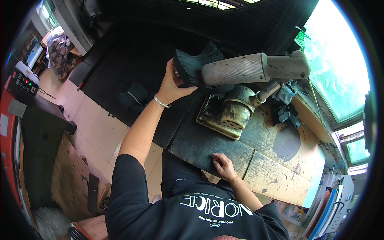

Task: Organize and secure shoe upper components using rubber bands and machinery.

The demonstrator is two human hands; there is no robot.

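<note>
My left hand [173,85] is raised over the dark work surface and closed around a thick stack of dark sheets [191,66]. The sheets fan apart at their far edge, and the stack sits close to the end of a ribbed grey cylindrical lamp head [234,70]. Below that head stands a worn cream-coloured machine base [234,114] with a round, stained housing. At the table's near edge rests my right hand [225,166], its fingers curled in, with nothing visible in them.
Dark cardboard-like sheeting [208,140] covers part of the table. More dark pieces, one with a pale band [134,96], lie to the left. Dark cloth-like items [286,114] sit by the window at right. A control box with lit buttons [26,82] stands far left.
</note>
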